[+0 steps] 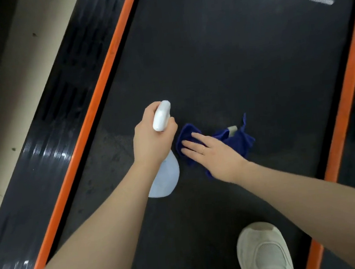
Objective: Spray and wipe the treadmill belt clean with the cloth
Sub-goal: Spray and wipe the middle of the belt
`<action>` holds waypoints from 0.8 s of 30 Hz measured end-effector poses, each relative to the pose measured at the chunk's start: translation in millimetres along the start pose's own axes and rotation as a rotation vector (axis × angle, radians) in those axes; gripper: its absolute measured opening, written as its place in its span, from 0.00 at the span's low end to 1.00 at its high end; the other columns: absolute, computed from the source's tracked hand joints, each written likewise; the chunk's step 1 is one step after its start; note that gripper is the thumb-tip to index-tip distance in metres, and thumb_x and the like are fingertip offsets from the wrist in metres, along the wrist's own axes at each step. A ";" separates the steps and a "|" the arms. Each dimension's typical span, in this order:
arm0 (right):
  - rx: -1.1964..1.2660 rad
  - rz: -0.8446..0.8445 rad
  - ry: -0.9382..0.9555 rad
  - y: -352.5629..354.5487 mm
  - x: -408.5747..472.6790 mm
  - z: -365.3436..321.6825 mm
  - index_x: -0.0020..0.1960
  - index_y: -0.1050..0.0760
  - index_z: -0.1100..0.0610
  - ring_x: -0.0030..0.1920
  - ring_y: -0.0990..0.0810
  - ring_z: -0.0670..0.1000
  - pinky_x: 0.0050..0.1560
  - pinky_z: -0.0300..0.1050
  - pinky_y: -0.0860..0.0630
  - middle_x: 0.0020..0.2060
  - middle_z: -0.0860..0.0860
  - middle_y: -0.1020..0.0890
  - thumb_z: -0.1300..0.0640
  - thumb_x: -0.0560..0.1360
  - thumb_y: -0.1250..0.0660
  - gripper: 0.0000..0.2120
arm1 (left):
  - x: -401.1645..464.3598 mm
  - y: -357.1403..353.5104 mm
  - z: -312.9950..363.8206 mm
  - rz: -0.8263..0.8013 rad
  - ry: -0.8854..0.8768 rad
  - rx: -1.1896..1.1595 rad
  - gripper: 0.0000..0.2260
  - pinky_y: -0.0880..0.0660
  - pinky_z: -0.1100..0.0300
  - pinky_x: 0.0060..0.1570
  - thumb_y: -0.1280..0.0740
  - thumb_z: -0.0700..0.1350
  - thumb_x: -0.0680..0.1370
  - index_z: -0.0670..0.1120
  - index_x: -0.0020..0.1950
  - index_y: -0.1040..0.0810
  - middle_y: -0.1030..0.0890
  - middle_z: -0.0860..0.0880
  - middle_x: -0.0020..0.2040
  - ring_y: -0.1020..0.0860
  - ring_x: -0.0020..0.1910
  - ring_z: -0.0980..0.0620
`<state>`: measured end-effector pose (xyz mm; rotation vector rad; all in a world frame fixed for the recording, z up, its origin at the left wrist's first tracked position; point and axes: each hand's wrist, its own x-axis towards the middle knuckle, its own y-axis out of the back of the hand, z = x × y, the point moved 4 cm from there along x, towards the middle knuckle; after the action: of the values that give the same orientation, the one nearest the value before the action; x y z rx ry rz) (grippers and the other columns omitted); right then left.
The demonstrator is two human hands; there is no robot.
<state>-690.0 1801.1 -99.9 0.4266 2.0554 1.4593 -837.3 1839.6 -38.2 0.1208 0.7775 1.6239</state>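
On the dark treadmill belt (pixel 230 63) lay one blue cloth (pixel 241 138), and the right hand (pixel 213 152) pressed it with flat, straight fingers. Just beside it, the left hand (pixel 151 141) gripped one white spray bottle (pixel 161 116). Two orange strips (pixel 95 108) bordered the belt, and one pale shoe (pixel 264 252) stood on it.

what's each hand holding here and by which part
The left hand grips the pale blue plastic spray bottle by its neck, under the white trigger head. The right hand holds nothing; it presses flat on the blue cloth.
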 end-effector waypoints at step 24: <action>-0.009 -0.157 -0.139 -25.4 -92.9 34.8 0.76 0.44 0.55 0.72 0.39 0.63 0.64 0.55 0.33 0.75 0.53 0.42 0.61 0.72 0.34 0.35 | -30.5 -55.2 43.9 -0.222 -0.164 0.066 0.15 0.26 0.63 0.46 0.35 0.45 0.77 0.53 0.64 0.29 0.23 0.61 0.47 0.23 0.48 0.58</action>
<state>-594.1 1766.1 -106.8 0.3454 1.9261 1.3082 -762.3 1830.1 -24.0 0.2050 0.6929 1.3611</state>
